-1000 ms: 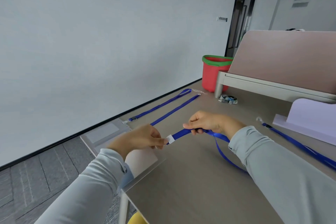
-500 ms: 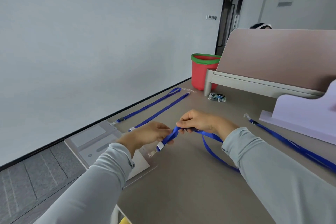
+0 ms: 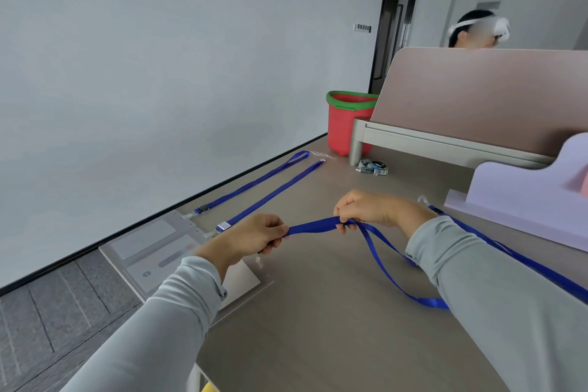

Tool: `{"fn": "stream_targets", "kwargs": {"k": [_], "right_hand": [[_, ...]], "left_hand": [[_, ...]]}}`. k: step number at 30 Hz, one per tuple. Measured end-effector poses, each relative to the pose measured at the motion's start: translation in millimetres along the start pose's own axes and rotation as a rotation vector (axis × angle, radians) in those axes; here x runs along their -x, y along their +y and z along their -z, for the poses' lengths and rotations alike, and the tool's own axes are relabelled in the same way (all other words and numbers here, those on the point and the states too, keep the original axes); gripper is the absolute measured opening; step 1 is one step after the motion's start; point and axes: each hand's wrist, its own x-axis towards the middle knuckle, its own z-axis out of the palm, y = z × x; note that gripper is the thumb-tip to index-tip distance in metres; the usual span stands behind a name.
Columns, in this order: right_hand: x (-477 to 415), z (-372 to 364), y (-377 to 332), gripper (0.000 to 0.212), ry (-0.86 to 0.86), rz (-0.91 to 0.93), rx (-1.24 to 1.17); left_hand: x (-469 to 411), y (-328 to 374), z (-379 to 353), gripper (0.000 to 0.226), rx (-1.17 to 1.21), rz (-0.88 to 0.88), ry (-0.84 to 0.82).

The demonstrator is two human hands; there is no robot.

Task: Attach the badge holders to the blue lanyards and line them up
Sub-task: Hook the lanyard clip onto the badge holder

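Both hands hold one blue lanyard (image 3: 313,226) above the brown table (image 3: 318,328). My left hand (image 3: 254,234) grips its clip end, which is hidden inside the curled fingers. My right hand (image 3: 366,210) pinches the strap further along; its loop trails down to the table under my right forearm. A small clear clip hangs below my left hand, over a clear badge holder (image 3: 241,280). Two more blue lanyards (image 3: 270,192) lie straight and parallel on the left, each joined to a clear badge holder (image 3: 152,242) at the table's near-left edge.
Another blue lanyard (image 3: 509,251) runs along the right, beside a lilac stand (image 3: 521,194). A small packet (image 3: 372,167) lies by the pink desk partition (image 3: 477,99). A red bin (image 3: 346,121) stands at the far table end. A person sits behind the partition.
My left hand has closed over the lanyard's white clip end, which showed earlier. The two hands have drawn apart, stretching the strap between them. The view has tilted up.
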Motion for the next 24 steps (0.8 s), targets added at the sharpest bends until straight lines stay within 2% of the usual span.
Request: {"fn": "stream_targets", "kwargs": {"k": [7, 12, 15, 17, 19, 21, 24], "right_hand": [[21, 19, 31, 0.031, 0.167, -0.099, -0.006], [44, 26, 49, 0.036, 0.241, -0.099, -0.128], [53, 25, 50, 0.041, 0.241, -0.066, -0.194], [58, 25, 48, 0.042, 0.235, -0.042, -0.218], [65, 26, 45, 0.040, 0.220, -0.026, -0.215], [71, 27, 44, 0.040, 0.210, -0.010, -0.200], [77, 28, 47, 0.041, 0.221, 0.001, -0.208]], "left_hand": [[-15, 2, -3, 0.021, -0.154, 0.040, 0.019], [-29, 7, -13, 0.017, -0.340, 0.123, -0.032], [-36, 27, -25, 0.025, -0.530, 0.090, 0.114], [-39, 42, -36, 0.036, -0.473, -0.050, 0.164], [-41, 55, -49, 0.038, -0.276, -0.172, 0.083], [-41, 65, -62, 0.034, -0.100, -0.195, -0.045], [-43, 73, -76, 0.037, -0.074, -0.221, -0.127]]}}
